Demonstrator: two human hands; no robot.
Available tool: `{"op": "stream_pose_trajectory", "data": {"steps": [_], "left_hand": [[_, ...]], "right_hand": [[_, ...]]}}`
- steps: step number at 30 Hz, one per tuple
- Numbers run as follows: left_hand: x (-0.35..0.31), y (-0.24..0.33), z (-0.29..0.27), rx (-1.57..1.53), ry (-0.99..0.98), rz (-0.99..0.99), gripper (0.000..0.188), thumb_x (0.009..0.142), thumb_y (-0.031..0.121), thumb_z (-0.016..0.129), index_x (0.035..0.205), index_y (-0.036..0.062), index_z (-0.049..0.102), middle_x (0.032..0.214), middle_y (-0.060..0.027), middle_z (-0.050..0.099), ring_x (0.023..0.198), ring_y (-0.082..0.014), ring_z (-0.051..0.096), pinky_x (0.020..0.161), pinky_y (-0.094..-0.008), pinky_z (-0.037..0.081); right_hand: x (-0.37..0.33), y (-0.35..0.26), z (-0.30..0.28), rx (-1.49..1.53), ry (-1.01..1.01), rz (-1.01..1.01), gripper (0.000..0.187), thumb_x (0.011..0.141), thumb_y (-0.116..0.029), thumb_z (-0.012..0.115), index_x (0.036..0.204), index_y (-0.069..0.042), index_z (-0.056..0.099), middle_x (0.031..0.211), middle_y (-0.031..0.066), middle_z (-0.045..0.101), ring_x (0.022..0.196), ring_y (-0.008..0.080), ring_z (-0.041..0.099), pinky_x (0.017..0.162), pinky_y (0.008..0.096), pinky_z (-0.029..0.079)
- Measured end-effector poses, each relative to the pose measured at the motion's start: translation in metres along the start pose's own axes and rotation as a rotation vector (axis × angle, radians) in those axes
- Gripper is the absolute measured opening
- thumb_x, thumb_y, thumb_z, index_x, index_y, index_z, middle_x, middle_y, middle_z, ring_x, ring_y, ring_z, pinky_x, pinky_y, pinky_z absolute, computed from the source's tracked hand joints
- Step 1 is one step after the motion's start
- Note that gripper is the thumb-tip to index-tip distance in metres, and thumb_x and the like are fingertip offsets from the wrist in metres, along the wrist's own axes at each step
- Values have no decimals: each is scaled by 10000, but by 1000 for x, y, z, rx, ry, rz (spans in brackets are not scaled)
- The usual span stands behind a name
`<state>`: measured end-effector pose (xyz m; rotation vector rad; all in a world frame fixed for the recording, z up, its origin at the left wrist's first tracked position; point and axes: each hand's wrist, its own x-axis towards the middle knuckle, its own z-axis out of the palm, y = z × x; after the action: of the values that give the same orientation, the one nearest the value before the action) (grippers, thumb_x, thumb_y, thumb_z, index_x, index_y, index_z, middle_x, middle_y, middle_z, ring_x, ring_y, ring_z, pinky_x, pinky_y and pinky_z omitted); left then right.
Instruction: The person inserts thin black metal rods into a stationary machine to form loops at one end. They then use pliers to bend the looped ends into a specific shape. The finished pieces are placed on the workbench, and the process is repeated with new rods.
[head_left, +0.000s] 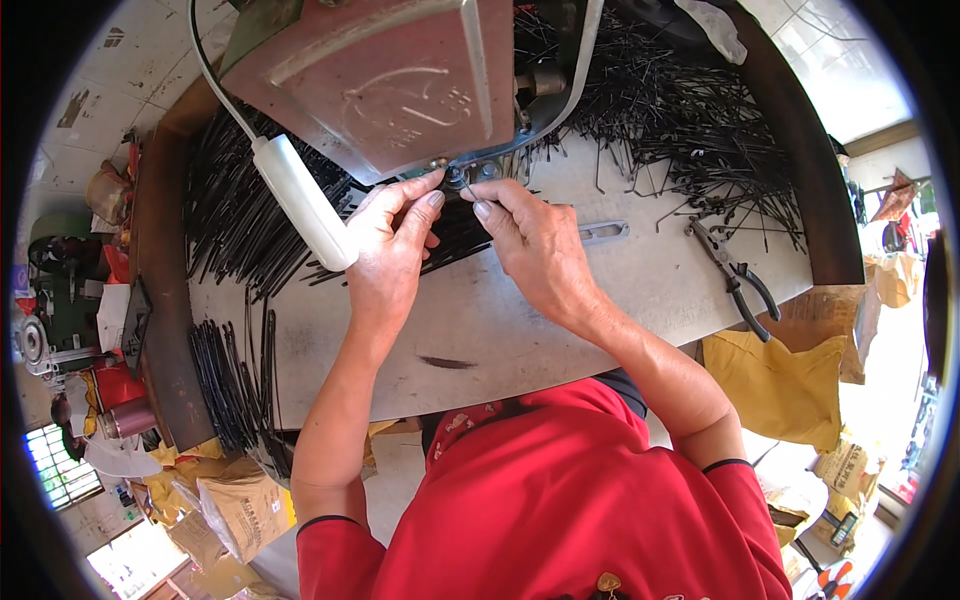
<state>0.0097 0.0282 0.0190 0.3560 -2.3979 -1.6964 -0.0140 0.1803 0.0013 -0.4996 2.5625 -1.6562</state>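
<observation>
One thin piece (469,189) is seemingly pinched by the right hand (540,245), between thumb and forefinger, at the bolted fitting (456,176) below the red machine (390,110). The fingers of the left hand (388,245) are drawn close beside that fitting; whether anything is gripped there cannot be told. Step in hand is judged to be fine positioning of the piece; steady pinch and careful alignment would be called for next. Dark rods (240,215) are heaped on the counter (490,320) to both sides. Pliers (735,275) are laid open toward the right edge.
</observation>
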Motion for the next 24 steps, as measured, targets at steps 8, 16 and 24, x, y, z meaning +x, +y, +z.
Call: {"op": "stream_pose_trajectory", "data": {"steps": [8, 16, 24], "left_hand": [[3, -10, 0, -154, -74, -108, 241, 881, 130, 647, 1104, 48, 684, 769, -11, 621, 583, -44, 514, 503, -186, 415], [14, -29, -6, 43, -61, 128, 230, 880, 166, 638, 1060, 35, 693, 796, -17, 619, 659, -69, 539, 556, -213, 461], [-9, -4, -16, -626, -367, -230, 295, 862, 173, 673, 1041, -39, 571, 798, -66, 645, 699, -100, 601, 646, -227, 478]], "right_hand": [[2, 9, -1, 176, -64, 77, 173, 913, -132, 553, 1038, -37, 626, 687, 164, 617, 595, 273, 617, 554, 355, 464], [11, 3, -11, 414, -233, 297, 214, 938, -162, 526, 1065, -36, 645, 546, -40, 416, 464, 59, 382, 436, 245, 315], [-5, -12, -9, 212, -140, 175, 221, 946, -165, 526, 1077, -24, 635, 587, -17, 479, 484, 37, 389, 435, 203, 298]]}}
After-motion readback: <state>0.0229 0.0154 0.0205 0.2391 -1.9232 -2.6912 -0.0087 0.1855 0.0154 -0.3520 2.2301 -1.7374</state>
